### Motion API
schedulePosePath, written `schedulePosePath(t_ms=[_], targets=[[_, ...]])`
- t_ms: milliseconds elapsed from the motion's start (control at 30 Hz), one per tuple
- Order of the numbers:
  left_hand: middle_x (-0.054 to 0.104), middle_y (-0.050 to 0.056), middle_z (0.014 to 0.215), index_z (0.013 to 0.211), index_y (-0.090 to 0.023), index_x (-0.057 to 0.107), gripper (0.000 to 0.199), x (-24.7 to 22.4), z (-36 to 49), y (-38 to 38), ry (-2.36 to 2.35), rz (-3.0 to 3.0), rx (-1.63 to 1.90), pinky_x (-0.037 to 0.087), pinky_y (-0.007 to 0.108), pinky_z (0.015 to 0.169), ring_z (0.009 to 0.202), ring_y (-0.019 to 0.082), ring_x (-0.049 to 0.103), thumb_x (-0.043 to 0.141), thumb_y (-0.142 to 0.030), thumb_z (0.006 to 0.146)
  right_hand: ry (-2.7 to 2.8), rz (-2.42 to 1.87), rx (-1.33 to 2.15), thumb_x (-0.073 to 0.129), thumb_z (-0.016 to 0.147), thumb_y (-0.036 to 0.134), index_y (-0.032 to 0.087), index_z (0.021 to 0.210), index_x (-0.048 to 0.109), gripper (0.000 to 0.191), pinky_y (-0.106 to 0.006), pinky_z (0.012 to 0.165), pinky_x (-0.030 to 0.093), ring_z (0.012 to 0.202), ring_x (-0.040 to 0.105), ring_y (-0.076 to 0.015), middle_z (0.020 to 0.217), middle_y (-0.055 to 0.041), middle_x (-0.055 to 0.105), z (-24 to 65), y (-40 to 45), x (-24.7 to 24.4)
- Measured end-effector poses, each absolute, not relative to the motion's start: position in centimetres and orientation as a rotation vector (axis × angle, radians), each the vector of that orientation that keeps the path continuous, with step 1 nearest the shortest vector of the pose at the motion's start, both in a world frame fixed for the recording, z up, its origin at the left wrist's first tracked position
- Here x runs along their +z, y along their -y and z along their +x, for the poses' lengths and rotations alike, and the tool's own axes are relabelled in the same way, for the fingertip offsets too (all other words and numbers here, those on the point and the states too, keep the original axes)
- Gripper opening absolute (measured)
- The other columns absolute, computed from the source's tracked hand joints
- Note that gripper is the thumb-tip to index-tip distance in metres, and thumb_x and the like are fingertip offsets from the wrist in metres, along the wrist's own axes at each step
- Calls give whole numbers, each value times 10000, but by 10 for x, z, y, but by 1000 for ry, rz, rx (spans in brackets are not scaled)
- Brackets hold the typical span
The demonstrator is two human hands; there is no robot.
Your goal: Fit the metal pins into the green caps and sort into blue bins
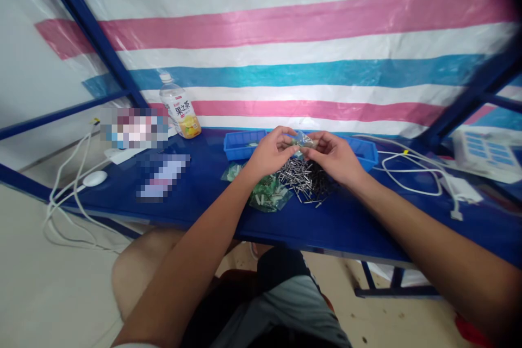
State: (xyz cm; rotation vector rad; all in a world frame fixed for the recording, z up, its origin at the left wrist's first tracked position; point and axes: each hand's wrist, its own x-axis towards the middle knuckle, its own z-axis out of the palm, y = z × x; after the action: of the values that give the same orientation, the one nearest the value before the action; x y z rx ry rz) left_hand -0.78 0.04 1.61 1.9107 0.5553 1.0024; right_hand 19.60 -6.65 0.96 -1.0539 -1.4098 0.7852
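Note:
Between my two hands is a small clear plastic bag point(304, 140), gripped at its edges by the fingers of both. My left hand point(274, 149) pinches its left side, and my right hand point(331, 153) has its right side. What lies inside the bag is too small to tell. Right below the hands is a heap of thin metal pins or rivets point(304, 178) on the blue table. Greenish plastic bags with small pale parts point(269, 196) lie to the left of the heap, nearer to me.
Blue plastic bins point(240, 147) stand behind my hands, the right bin point(367, 152) partly covered. A drink bottle point(179, 106) stands at the back left. White cables point(411, 171) with an adapter point(460, 189) lie right; a power strip point(487, 153) is beyond. Blue metal posts frame a striped sheet.

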Motion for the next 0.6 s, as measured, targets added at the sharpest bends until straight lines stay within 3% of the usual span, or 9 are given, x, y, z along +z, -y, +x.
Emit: schedulePosePath(t_ms=[600], targets=[[734, 57, 995, 1242, -236, 648, 358, 12, -10, -8, -495, 1932, 1038, 593, 407, 917, 932, 210, 735, 776, -301, 914, 1433, -1008, 811, 921, 779, 449, 259, 1068, 671, 427, -454, 924, 627, 885, 740, -208, 975, -36, 771, 196, 65, 9]])
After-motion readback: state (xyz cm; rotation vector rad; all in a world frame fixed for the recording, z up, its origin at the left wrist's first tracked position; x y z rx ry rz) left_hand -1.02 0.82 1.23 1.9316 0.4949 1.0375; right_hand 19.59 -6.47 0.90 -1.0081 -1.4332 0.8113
